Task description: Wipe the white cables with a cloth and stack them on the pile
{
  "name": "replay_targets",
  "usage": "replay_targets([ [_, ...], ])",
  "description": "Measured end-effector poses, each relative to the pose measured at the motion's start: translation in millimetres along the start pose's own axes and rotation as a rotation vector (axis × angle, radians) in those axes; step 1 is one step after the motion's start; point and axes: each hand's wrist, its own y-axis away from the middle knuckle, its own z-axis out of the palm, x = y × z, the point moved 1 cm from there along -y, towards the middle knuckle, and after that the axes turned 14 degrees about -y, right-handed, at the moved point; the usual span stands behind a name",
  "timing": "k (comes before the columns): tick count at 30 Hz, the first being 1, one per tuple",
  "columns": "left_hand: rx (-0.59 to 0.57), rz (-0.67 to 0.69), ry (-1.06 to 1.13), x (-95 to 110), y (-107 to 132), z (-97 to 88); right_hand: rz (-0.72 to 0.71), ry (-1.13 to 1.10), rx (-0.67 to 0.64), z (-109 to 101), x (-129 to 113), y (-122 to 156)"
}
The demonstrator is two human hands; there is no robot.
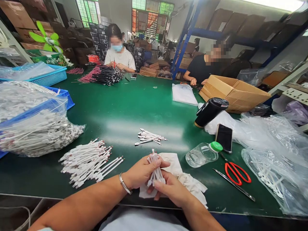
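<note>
Both hands grip one bundle of short white cables close to the table's front edge. My left hand, with a silver bangle at the wrist, closes its thumb and fingers round the upper part. Lower down, my right hand pinches the bundle with its thumb over the white ends. White cloths lie under and beside the hands. Just beyond them is a small pile of the same white cables. A larger cable pile spreads to the left of my left hand.
A bulging bag of white cables is at left. To the right are a clear jar, red-handled scissors, tweezers, a phone, a black tumbler and plastic bags. Two people sit across the green table.
</note>
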Motion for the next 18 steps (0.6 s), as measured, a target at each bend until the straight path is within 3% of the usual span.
replay_targets([
  [9,-0.022,-0.006,0.086,-3,-2,-1.0,0.043,-0.034,0.016,-1,-3,0],
  [13,0.079,-0.006,0.185,0,-6,-2.7,0.054,0.003,0.046,3,-5,2],
  [18,0.178,-0.019,0.381,3,-11,-5.7,-0.034,0.42,0.18,13,-38,45],
])
